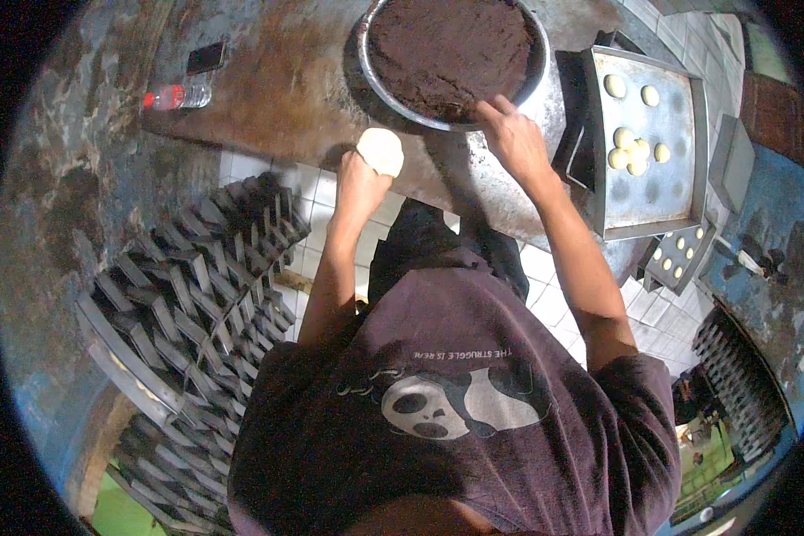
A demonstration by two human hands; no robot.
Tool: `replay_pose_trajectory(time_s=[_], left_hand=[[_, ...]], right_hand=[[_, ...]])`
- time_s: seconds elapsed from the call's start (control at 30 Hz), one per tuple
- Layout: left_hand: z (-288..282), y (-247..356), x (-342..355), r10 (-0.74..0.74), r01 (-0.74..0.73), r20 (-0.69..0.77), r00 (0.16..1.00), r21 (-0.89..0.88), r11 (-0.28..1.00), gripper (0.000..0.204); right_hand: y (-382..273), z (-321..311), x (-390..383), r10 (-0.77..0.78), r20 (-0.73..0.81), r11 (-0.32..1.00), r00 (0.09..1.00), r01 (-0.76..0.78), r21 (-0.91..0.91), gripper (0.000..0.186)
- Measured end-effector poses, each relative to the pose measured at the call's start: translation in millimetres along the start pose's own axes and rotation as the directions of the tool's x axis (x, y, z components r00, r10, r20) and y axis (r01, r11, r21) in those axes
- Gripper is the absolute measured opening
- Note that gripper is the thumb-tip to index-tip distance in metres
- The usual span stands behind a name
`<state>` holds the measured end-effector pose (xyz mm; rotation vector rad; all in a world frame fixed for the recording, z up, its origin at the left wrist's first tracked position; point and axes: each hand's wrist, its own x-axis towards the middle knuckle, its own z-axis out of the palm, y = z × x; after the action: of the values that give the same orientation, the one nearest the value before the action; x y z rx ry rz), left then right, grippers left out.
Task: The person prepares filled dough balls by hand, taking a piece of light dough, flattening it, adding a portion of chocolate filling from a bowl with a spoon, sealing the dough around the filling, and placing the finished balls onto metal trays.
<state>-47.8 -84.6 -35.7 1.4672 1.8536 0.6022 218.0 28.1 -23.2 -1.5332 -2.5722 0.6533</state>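
The person in the faded purple T-shirt (473, 348) has the left hand (360, 186) by the near edge of the worn brown bench (268, 98), its grip holding a flat, pale round of dough (381, 152). The right hand (514, 146) bends its fingers at a round silver metal bowl (364, 55) of dark brown filling (447, 54); I can't tell whether that grip pinches any. Rightward, a grey metal tray (639, 207) bears pale dough balls (636, 152). Farther left lies a red-capped clear bottle (180, 96).

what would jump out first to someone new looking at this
Probably the big metal bowl of dark brown mass at top centre, with the right hand at its near edge. Just left of it, the left hand holds a pale piece of dough. To the right, pale dough balls sit on a metal tray, several clustered together.
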Motion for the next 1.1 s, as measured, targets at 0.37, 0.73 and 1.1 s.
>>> replay_pose_trajectory(time_s=[0.37,0.73,1.1], left_hand=[[-14,17,-4,-0.072,0.061,0.033,0.997,0.267,0.962,0.034],[-10,20,6,-0.045,0.06,-0.123,0.991,0.126,0.99,0.031],[18,92,25,0.085,-0.194,-0.214,0.973,-0.562,0.804,0.022]], right_hand=[[0,18,20,-0.144,0.12,0.971,0.982,0.163,-0.176,0.037],[30,4,26,-0.049,0.276,0.915,0.96,-0.068,0.397,0.026],[-58,-56,-50,-0.204,-0.274,0.925,0.94,0.277,0.261,0.076]])
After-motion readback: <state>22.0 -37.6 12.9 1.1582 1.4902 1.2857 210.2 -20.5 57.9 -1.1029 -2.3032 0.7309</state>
